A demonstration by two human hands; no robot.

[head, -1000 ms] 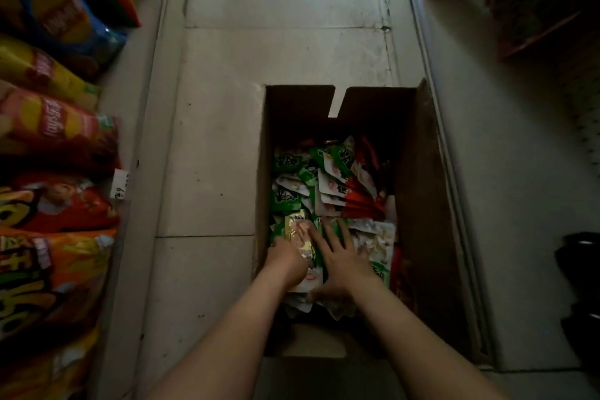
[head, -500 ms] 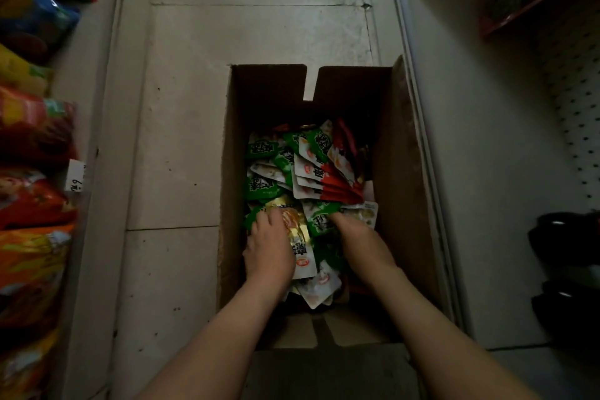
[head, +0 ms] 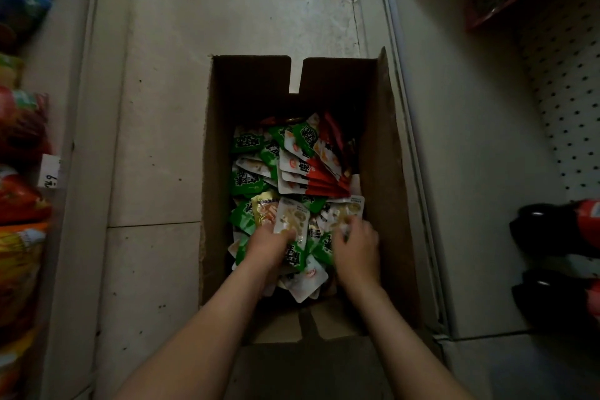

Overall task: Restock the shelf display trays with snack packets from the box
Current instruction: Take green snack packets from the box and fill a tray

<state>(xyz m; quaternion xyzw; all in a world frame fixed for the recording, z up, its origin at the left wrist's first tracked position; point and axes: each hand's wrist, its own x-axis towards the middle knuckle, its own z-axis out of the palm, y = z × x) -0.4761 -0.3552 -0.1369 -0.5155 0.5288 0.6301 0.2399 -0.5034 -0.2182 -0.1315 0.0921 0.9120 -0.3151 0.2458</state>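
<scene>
Head view: the left hand point(head: 271, 245) pinches a pale packet point(head: 290, 219) amid loose packets point(head: 259, 175) in the box point(head: 384, 172) on the floor; the right hand point(head: 357, 245) curls over another, its grip uncertain. Best to gather same-coloured packets flat and stacked before lifting.
</scene>
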